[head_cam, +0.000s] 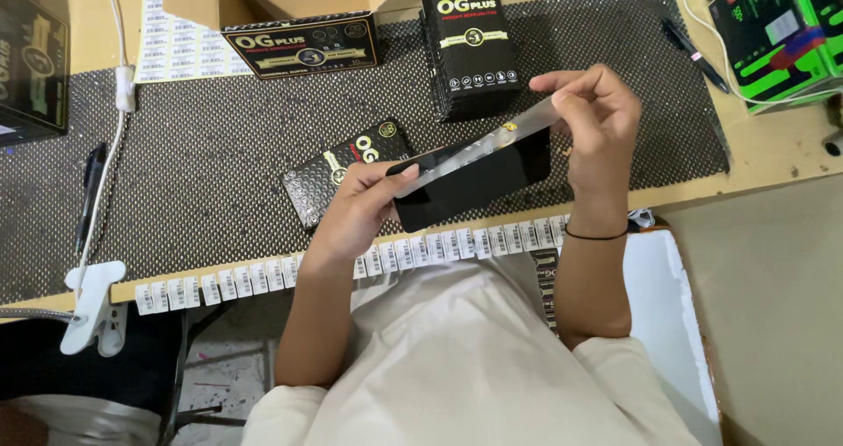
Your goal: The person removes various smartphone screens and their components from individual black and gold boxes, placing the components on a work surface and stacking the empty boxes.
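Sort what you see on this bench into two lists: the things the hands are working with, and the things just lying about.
In hand:
left hand
right hand
clear plastic sleeve
black glass sheet

Lying about:
flat black packet beside the left hand
stack of black packets
black box
barcode sticker strip
two pens
green boxes
white clamp

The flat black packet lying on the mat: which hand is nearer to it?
Left. The left hand hovers right beside the flat black packet, partly over its lower edge, pinching one end of a clear sleeve. The right hand holds the other end, farther right.
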